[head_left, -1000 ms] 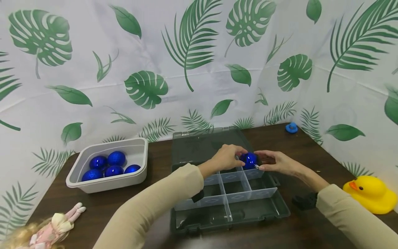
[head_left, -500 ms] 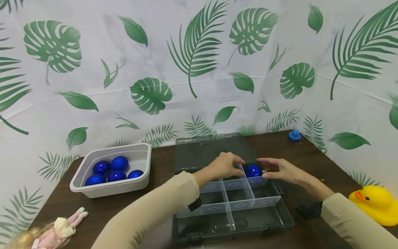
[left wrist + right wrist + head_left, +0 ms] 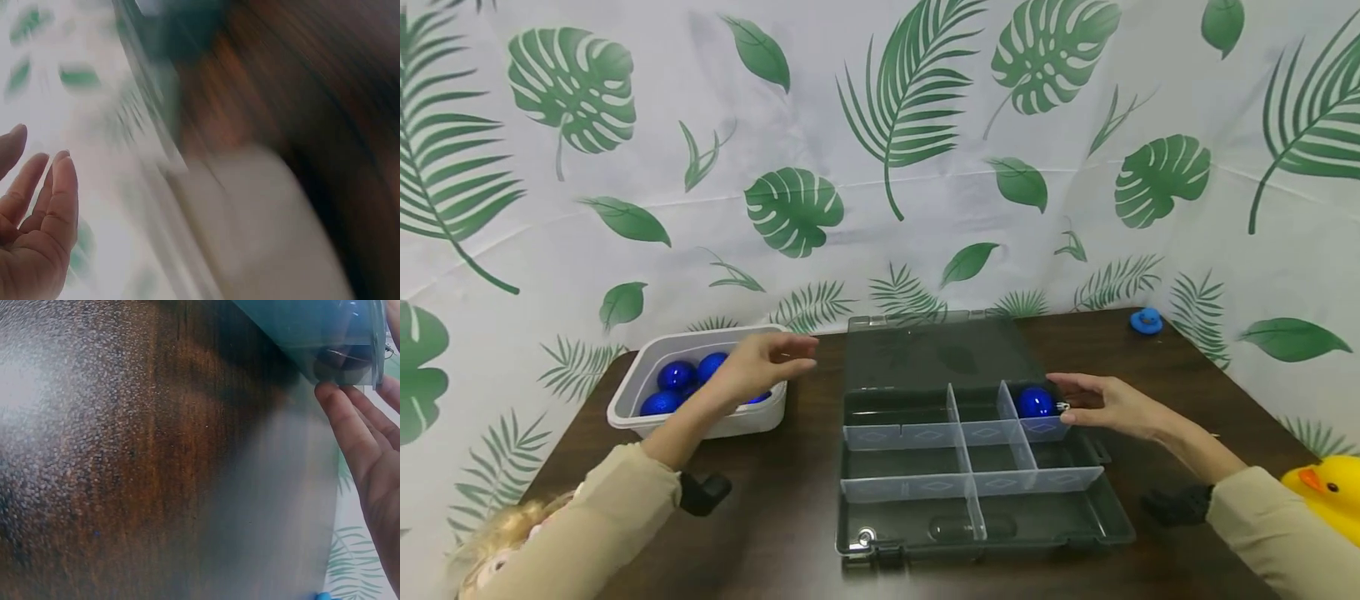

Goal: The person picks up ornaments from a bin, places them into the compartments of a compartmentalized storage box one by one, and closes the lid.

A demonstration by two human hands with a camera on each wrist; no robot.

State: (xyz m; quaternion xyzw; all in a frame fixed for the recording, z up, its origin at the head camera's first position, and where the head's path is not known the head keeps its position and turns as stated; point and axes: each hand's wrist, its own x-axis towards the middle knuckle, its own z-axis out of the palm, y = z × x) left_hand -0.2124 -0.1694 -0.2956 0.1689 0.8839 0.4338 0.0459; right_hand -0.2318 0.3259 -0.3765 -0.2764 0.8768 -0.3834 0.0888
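Note:
My left hand [image 3: 760, 364] is raised over the right part of a pale plastic tub [image 3: 625, 408], holding nothing, its thumb and fingers apart. Partly hidden behind that hand, several blue Christmas baubles [image 3: 677, 375] lie in the tub. One shiny blue bauble [image 3: 1037, 402] sits in the far right compartment of the divided dark clear organizer box [image 3: 917, 554]. My right hand [image 3: 1116, 406] is at that corner, its thumb near the bauble's silver cap [image 3: 1063, 407]. In the right wrist view, fingertips [image 3: 328, 392] touch or nearly touch the box's outer wall.
The organizer's lid [image 3: 940, 354] lies open toward the back wall. A small blue toy duck [image 3: 1146, 321] stands at the far right, and a big yellow duck [image 3: 1330, 492] at the right edge. A blond doll [image 3: 497, 546] is partly behind my left sleeve.
The blue bauble has gone down into the far right compartment. My left hand has left it and moved left to the tub, while my right hand stays by the box corner.

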